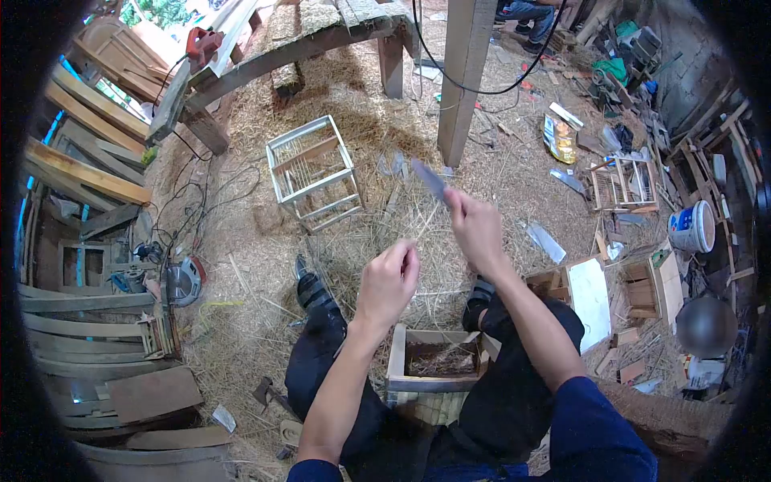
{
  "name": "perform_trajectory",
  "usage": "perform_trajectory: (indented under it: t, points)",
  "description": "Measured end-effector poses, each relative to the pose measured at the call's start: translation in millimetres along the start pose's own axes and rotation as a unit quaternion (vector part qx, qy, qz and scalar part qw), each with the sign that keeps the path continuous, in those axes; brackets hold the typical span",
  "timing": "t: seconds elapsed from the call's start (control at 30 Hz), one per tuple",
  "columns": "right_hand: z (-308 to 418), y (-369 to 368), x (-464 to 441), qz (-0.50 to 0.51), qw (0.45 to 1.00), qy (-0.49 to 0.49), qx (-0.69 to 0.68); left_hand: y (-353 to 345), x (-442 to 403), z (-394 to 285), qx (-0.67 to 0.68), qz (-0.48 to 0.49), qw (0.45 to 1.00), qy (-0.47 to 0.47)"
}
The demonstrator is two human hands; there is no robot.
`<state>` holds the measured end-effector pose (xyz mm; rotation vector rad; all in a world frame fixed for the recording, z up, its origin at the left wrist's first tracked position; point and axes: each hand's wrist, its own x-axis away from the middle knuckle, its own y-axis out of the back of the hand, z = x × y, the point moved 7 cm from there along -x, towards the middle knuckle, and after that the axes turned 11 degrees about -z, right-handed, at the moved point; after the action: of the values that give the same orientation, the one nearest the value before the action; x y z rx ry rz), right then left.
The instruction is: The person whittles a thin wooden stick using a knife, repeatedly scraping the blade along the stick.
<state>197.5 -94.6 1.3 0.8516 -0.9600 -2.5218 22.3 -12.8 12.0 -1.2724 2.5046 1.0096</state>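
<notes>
My right hand is closed around the handle of a knife, its broad blade pointing up and to the left. A thin pale wooden strip runs from my left hand up toward the knife. The fingers of that hand are pinched on the strip's lower end. Whether the blade touches the strip, I cannot tell. Between my legs stands a small wooden box with an open top and scraps inside. Beyond my hands, a wooden cage frame with thin bars sits on the floor.
Shavings cover the floor. A wooden post rises ahead, near a workbench. A circular saw and stacked boards lie left. Right are another small cage, a white bucket and a seated person's legs.
</notes>
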Motion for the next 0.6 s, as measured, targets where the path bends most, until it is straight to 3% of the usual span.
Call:
perform_trajectory:
  t: [0.03,0.17,0.3,0.43,0.47,0.6]
  points:
    - [-5.7,-1.5,-6.1,-0.015,1.000,-0.017,-0.008,1.1,-2.4,-1.7,-0.001,-0.004,1.000,-0.005]
    - [16.5,-6.4,19.3,-0.019,0.996,0.084,-0.021,2.2,-5.3,-3.0,-0.017,-0.001,1.000,0.004]
    - [-1.4,0.3,-10.3,0.001,0.999,-0.040,-0.026,-0.6,-1.9,-4.4,-0.022,0.013,1.000,0.006]
    - [18.2,-5.0,21.7,0.020,0.997,0.045,-0.065,-6.5,-1.3,0.4,-0.016,0.004,1.000,-0.001]
    - [18.8,-8.6,27.5,0.068,0.996,0.054,-0.007,-7.8,-3.0,1.9,-0.013,0.002,1.000,-0.002]
    - [-0.7,-0.6,5.8,0.006,0.999,-0.017,-0.040,-11.6,3.0,0.7,-0.006,0.015,1.000,0.007]
